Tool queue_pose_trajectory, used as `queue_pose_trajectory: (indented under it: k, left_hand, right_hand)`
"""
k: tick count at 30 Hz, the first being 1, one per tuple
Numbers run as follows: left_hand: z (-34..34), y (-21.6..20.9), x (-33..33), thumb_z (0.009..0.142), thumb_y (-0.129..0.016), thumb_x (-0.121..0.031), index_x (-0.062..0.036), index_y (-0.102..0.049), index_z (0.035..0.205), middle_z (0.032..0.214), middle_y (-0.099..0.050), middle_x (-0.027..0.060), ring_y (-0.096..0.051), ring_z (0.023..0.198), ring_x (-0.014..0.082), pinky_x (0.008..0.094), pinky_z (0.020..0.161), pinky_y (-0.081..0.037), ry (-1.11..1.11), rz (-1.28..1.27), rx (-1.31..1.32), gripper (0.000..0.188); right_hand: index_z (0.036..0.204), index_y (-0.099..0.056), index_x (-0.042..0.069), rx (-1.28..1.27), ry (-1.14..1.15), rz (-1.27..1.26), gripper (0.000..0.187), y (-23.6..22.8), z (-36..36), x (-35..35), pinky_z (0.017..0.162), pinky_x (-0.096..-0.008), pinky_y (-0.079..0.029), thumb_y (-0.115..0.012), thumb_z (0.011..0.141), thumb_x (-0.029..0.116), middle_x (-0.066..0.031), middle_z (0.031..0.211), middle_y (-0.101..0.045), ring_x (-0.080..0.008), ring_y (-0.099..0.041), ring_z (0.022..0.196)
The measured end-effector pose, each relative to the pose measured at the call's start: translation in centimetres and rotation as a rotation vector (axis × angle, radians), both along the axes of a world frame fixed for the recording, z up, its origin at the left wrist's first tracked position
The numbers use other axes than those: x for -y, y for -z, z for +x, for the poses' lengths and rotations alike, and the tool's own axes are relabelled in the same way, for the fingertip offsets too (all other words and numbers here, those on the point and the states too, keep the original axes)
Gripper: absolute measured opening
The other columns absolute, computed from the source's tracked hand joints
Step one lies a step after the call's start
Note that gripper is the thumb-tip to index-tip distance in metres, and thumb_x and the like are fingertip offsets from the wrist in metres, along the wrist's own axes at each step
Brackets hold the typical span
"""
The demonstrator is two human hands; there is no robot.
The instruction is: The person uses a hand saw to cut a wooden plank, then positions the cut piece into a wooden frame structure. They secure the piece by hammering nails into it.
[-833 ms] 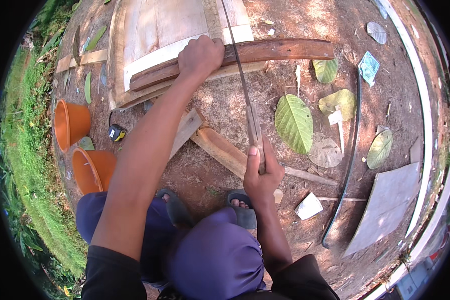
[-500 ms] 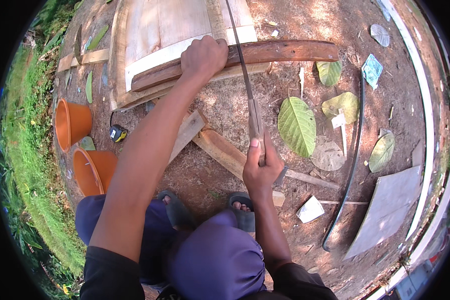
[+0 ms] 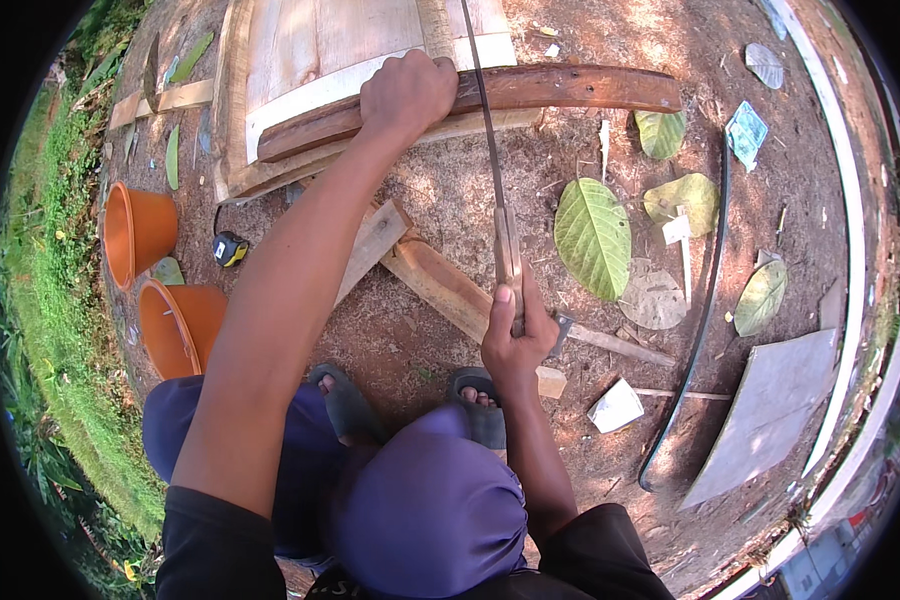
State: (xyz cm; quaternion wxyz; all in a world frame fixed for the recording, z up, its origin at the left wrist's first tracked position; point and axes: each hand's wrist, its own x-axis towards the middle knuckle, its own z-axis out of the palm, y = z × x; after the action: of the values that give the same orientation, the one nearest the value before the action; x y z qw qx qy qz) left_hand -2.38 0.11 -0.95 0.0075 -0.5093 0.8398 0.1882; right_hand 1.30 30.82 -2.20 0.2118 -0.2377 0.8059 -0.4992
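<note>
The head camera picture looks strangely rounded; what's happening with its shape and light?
Head view: the wide lens bends edges near the rim, likely including the white strip, and leaves black corners; head view again: sunlight dapples the ground with bright patches, while the right hand looks fairly sharp.

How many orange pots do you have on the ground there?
2: one orange pot left of the tape measure, another orange pot below it in the picture. The left forearm may hide more.
</note>
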Motion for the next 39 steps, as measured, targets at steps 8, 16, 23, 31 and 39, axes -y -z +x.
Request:
queue_pose_trajectory:
  k: [8,16,23,31,39]
  left_hand:
    - [-0.7,-1.6,-0.1,0.098,-0.042,-0.034,0.0064,-0.075,0.099,0.099,-0.073,0.0303,-0.073,0.096,0.0436,0.0525,0.091,-0.056,-0.048,0.038,0.052,0.052]
    - [-0.8,-1.4,-0.2,0.099,-0.043,-0.034,0.0076,-0.073,0.103,0.101,-0.073,0.0310,-0.072,0.100,0.0443,0.0523,0.094,-0.055,-0.082,0.026,0.035,0.052]
    - [-1.1,-1.1,-0.3,0.097,-0.041,-0.036,0.0093,-0.071,0.105,0.106,-0.070,0.0353,-0.069,0.103,0.0494,0.0563,0.097,-0.051,-0.053,0.039,0.015,0.055]
    - [-0.2,-1.6,0.2,0.099,-0.040,-0.037,0.0074,-0.071,0.104,0.108,-0.070,0.0349,-0.068,0.106,0.0493,0.0554,0.097,-0.052,-0.087,0.089,0.074,0.054]
    - [0.3,0.0,0.4,0.100,-0.046,-0.037,0.0077,-0.073,0.099,0.100,-0.071,0.0337,-0.071,0.096,0.0482,0.0540,0.091,-0.055,-0.028,-0.115,0.003,0.052]
  right_hand:
    - [0.133,-0.061,-0.010,-0.088,-0.018,-0.065,0.040,-1.8,2.6,-6.3,0.062,-0.0295,-0.057,-0.060,0.099,0.010,-0.0122,0.082,-0.075,-0.0138,-0.072,0.067]
    - [0.135,-0.060,-0.010,-0.235,-0.098,-0.044,0.045,-0.4,3.2,-10.1,0.063,-0.0316,-0.058,-0.060,0.100,0.019,-0.0140,0.081,-0.074,-0.0207,-0.074,0.067]
    - [0.133,-0.063,-0.007,0.106,0.038,0.053,0.041,-1.7,-0.6,0.7,0.060,-0.0285,-0.052,-0.058,0.100,0.016,-0.0105,0.084,-0.075,-0.0119,-0.066,0.067]
    - [0.130,-0.064,-0.008,-0.136,-0.078,-0.070,0.042,-1.2,4.9,-10.7,0.063,-0.0376,-0.058,-0.061,0.097,0.017,-0.0158,0.083,-0.075,-0.0261,-0.073,0.065]
    - [0.139,-0.062,0.001,-0.018,-0.013,-0.013,0.047,-0.7,2.1,-3.7,0.068,-0.0350,-0.058,-0.070,0.096,0.019,-0.0215,0.089,-0.076,-0.0231,-0.075,0.072]
